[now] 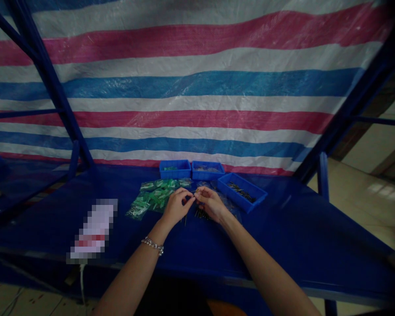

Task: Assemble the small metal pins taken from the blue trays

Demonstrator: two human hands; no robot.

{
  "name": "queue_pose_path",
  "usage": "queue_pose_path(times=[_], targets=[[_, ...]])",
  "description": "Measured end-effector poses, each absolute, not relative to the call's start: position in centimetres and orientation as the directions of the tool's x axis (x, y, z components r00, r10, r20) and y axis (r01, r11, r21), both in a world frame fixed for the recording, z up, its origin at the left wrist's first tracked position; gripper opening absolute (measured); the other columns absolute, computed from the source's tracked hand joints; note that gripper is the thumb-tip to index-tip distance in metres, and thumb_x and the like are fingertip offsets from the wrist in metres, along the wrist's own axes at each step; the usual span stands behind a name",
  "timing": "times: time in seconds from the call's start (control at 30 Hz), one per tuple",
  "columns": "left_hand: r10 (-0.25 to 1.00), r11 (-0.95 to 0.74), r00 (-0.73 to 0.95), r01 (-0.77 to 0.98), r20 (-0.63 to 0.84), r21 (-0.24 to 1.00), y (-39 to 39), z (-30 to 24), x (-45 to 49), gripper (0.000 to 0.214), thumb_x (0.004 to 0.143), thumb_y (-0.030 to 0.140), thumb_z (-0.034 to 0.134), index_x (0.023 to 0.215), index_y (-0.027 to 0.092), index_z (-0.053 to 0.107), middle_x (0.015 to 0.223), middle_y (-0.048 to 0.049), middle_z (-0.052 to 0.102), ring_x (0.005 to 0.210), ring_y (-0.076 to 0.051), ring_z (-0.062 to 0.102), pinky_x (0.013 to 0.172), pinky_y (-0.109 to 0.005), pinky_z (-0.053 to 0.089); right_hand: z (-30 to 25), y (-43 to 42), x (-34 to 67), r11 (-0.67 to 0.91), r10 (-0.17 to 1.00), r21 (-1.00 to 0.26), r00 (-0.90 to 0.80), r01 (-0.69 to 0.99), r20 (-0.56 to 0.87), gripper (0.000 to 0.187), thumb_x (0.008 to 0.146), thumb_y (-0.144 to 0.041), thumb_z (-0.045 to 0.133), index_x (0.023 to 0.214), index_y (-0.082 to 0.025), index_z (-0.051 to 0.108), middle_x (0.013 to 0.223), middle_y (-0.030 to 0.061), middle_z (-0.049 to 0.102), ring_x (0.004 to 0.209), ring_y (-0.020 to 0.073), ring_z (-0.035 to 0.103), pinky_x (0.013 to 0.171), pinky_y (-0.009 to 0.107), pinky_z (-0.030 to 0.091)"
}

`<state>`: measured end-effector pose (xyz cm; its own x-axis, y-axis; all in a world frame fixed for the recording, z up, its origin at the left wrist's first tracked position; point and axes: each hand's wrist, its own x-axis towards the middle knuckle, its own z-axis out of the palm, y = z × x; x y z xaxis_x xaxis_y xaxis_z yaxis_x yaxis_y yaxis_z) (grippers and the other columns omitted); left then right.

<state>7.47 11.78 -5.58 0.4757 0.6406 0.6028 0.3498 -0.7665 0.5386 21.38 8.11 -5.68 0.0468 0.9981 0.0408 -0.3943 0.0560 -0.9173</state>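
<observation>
My left hand and my right hand meet over the middle of the table. Thumb and fingers of both are pinched together at the fingertips, around something small and thin that I cannot make out. Under and beside my right hand lie several dark, thin rod-like pieces, partly covered by it. To the left of my left hand spreads a pile of clear bags with green pieces. Just beyond my right hand, a blue bin sits at an angle, with long dark thin pieces inside.
Behind the bags stands a blue bin with green pieces; beside it, another blue bin holds pale, unclear contents. A blurred-out pale object lies left on the blue table. Blue frame posts and a striped sheet stand behind.
</observation>
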Motion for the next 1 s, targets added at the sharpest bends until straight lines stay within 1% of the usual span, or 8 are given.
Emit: queue_pose_path(times=[0.2,0.43,0.77,0.9,1.0], targets=[[0.636,-0.771,0.410,0.353,0.653,0.530,11.82,-5.44,7.34,0.015,0.081,0.025,0.048,0.081,0.015,0.060,0.080,-0.0041,0.055,0.064,-0.010,0.050,0.058,-0.022,0.043,-5.75,8.21,21.42,0.103,0.994,-0.939,0.073,-0.328,0.083,0.033,0.051,-0.033,0.073,0.074,-0.021,0.052,0.062,-0.0056,0.050,0.049,0.0068,0.043,0.039,0.018,0.026],[0.652,-0.755,0.349,0.376,0.673,0.537,11.91,-5.39,7.27,0.015,0.080,0.026,0.050,0.082,0.016,0.060,0.082,-0.0037,0.053,0.058,-0.008,0.048,0.056,-0.021,0.043,-5.44,8.21,21.57,0.144,0.986,-0.965,0.117,-0.218,0.121,0.031,0.053,-0.034,0.072,0.074,-0.020,0.054,0.061,-0.0045,0.052,0.048,0.0071,0.042,0.038,0.018,0.026],[0.658,-0.750,0.341,0.373,0.671,0.546,12.04,-5.48,7.24,0.014,0.080,0.026,0.050,0.082,0.016,0.059,0.083,-0.0032,0.052,0.060,-0.008,0.049,0.056,-0.020,0.043,-5.45,8.35,21.70,0.147,0.980,-0.980,0.154,-0.136,0.125,0.027,0.055,-0.038,0.069,0.070,-0.019,0.058,0.057,-0.0033,0.051,0.045,0.0071,0.038,0.038,0.019,0.023],[0.662,-0.747,0.342,0.365,0.666,0.555,11.99,-5.32,7.21,0.013,0.081,0.025,0.049,0.082,0.016,0.059,0.083,-0.0032,0.052,0.061,-0.008,0.049,0.057,-0.021,0.043,-5.41,8.38,21.58,0.184,0.973,-0.979,0.154,-0.087,0.169,0.024,0.055,-0.038,0.069,0.066,-0.019,0.058,0.056,-0.0033,0.051,0.046,0.0075,0.039,0.042,0.020,0.026],[0.666,-0.745,0.340,0.349,0.664,0.569,11.95,-5.14,7.15,0.012,0.080,0.023,0.049,0.083,0.016,0.058,0.084,-0.0029,0.052,0.061,-0.008,0.049,0.057,-0.021,0.042,-5.79,8.70,21.53,0.253,0.959,-0.967,0.140,-0.033,0.246,0.022,0.057,-0.036,0.068,0.064,-0.018,0.058,0.057,-0.0026,0.053,0.050,0.0086,0.043,0.047,0.022,0.032]])
